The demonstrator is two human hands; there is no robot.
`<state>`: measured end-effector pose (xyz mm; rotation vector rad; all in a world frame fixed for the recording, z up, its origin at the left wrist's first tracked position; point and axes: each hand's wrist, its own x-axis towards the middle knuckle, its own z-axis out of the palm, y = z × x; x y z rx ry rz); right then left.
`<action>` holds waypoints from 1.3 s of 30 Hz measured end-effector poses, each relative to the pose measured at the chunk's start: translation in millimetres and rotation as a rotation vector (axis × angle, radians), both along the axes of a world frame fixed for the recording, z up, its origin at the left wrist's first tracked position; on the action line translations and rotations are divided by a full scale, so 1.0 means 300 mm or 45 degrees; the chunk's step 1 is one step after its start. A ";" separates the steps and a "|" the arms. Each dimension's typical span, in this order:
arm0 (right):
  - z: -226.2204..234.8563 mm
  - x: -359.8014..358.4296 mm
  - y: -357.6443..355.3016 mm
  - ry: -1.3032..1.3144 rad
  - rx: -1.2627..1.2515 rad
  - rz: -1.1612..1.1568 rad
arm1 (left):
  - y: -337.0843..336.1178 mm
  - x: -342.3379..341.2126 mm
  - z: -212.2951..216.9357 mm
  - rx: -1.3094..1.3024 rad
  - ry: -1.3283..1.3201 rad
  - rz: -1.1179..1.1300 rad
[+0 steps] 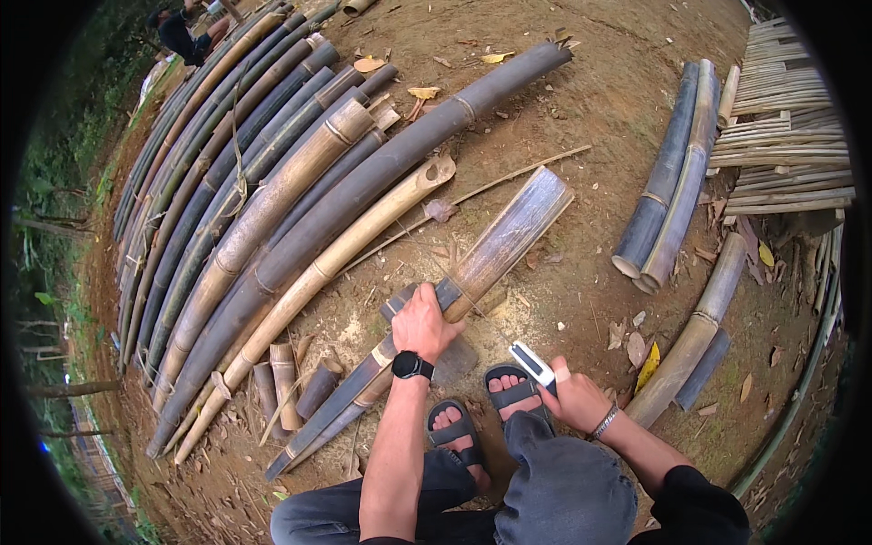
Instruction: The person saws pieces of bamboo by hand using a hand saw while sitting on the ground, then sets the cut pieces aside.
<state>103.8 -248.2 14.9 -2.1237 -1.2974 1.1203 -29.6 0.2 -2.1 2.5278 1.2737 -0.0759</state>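
Observation:
My left hand (423, 325), with a dark watch on its wrist, is wrapped over a split bamboo piece (510, 227) that lies slantwise in front of me. A block under the bamboo is partly hidden by the hand. In my right hand (579, 400) is a hand saw (532, 363) with a white and black handle. Its thin blade reaches up and left to the bamboo, just beyond my left hand, and appears to lie across it. How deep the blade sits cannot be made out. Pale sawdust (500, 331) covers the soil below.
Long bamboo poles (363, 173) lie in a row at the left. Short offcuts (283, 386) sit near their close ends. More bamboo poles (668, 182) and a slatted bamboo platform (786, 127) are at the right. My sandalled feet (459, 431) are close below the saw. A person (182, 36) is far left.

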 end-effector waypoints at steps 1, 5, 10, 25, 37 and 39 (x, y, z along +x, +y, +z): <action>-0.008 -0.001 -0.017 0.002 0.006 -0.011 | -0.001 -0.002 -0.009 0.013 -0.015 -0.013; -0.018 0.024 0.181 -0.067 0.041 -0.011 | -0.024 0.012 -0.032 0.061 -0.056 -0.023; 0.026 0.004 0.034 -0.040 -0.020 0.017 | -0.007 -0.001 -0.012 0.061 -0.016 0.010; 0.016 0.004 0.048 -0.004 0.014 -0.032 | -0.041 0.019 -0.006 0.012 0.011 0.017; -0.007 0.025 0.136 -0.013 0.013 -0.021 | -0.030 0.027 -0.006 0.007 0.035 0.021; -0.079 0.025 0.165 -0.060 0.054 -0.007 | -0.033 0.035 -0.007 -0.016 0.045 0.032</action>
